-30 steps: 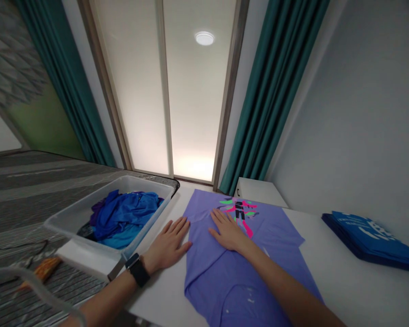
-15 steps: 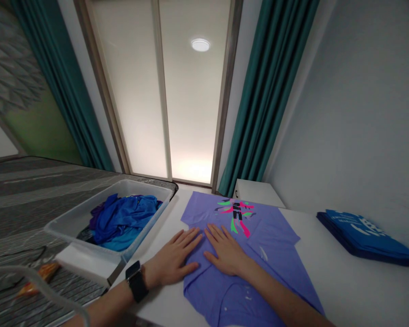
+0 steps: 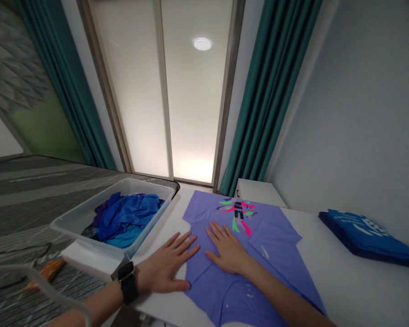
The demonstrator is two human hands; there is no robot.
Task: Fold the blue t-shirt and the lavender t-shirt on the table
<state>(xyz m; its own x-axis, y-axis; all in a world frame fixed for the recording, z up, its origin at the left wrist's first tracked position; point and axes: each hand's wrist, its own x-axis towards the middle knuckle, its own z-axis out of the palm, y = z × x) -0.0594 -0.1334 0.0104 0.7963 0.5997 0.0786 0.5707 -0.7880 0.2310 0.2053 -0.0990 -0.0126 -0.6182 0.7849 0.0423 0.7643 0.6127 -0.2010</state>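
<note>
A purple T-shirt [image 3: 204, 281] with a pink, green and black print lies spread on the white table [image 3: 354, 290], its print toward the far side and its hem toward me. Flat on the shirt rests my right hand [image 3: 226, 249], fingers spread, just below the print. My left hand [image 3: 167, 263], with a black watch on the wrist, is open at the shirt's left edge. Its fingertips reach the cloth edge while the palm is over the bare tabletop. Neither hand grips anything. My right forearm covers part of the shirt.
To the left stands a translucent plastic bin [image 3: 143, 245] with crumpled blue clothes [image 3: 129, 218]. Folded blue garments [image 3: 368, 236] are stacked at the table's right. A pale curved tube [image 3: 44, 290] crosses the lower left. Behind the table are a white cabinet [image 3: 261, 193] and a teal curtain [image 3: 259, 113].
My left hand has slid left, off most of the shirt, with its thumb spread further. My right hand stays almost in place on the shirt. The view has shifted slightly.
</note>
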